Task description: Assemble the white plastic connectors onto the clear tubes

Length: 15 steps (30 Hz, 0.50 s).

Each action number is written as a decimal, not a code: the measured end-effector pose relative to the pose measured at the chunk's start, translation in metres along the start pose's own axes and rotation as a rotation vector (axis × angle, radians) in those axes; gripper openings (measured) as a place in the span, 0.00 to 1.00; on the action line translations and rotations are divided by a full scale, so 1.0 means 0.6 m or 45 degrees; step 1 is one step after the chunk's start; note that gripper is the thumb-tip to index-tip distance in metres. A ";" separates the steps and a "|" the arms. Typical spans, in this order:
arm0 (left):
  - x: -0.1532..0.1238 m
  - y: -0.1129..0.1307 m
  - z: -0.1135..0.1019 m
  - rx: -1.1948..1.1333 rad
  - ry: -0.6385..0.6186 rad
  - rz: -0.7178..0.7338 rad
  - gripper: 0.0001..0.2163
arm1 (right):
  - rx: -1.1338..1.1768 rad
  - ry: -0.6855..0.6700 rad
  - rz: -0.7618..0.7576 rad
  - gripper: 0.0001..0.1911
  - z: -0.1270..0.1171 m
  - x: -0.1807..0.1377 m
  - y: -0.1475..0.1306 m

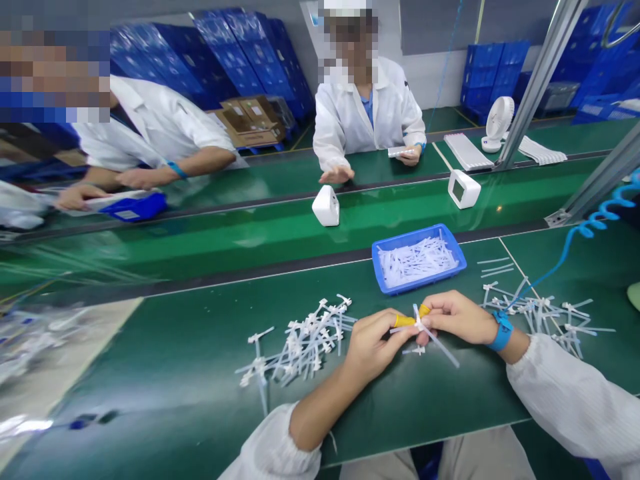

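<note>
A small white plastic connector with thin translucent tubes is pinched between my two hands over the green tabletop. My left hand grips it from the left, fingers closed, with a yellow finger cot on one finger. From the other side my right hand has its fingertips closed on the same piece; it wears a yellow cot and a blue wrist strap. Beneath the hands lies another small tube piece. Similar tube pieces form a pile to the left, and more tube pieces are scattered beside my right wrist.
A blue tray of loose short tubes stands beyond my hands. Past it runs a green conveyor carrying white devices. Two co-workers in white coats are across it. A coiled blue cord hangs at the right by a metal post.
</note>
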<state>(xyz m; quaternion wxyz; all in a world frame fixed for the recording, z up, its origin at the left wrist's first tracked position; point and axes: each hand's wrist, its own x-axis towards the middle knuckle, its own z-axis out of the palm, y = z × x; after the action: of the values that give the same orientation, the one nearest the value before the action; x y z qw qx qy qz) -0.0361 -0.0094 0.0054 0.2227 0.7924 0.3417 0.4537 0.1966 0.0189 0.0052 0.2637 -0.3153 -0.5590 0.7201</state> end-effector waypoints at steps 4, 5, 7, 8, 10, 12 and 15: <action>-0.005 0.002 0.003 0.056 0.002 -0.023 0.10 | 0.026 -0.046 -0.010 0.25 0.002 0.000 0.002; -0.005 0.002 0.004 0.068 0.006 -0.032 0.10 | 0.037 -0.052 -0.022 0.25 0.004 0.001 0.003; -0.005 0.000 0.004 0.088 0.024 -0.054 0.09 | 0.066 -0.027 -0.054 0.24 0.007 0.002 0.006; -0.005 -0.001 0.004 0.097 0.039 -0.067 0.08 | 0.085 0.003 -0.075 0.23 0.008 0.003 0.007; -0.003 -0.002 0.005 0.107 0.078 -0.095 0.06 | 0.129 0.065 -0.113 0.23 0.012 0.004 0.010; -0.001 -0.003 0.005 0.101 0.093 -0.121 0.06 | 0.156 0.104 -0.126 0.23 0.014 0.006 0.012; 0.001 -0.003 0.007 0.065 0.079 -0.137 0.06 | 0.150 0.155 -0.124 0.21 0.017 0.009 0.012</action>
<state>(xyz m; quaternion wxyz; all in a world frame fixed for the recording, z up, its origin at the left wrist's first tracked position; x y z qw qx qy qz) -0.0329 -0.0080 0.0028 0.2158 0.7637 0.4022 0.4565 0.1854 0.0146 -0.0012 0.3501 -0.3150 -0.5134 0.7174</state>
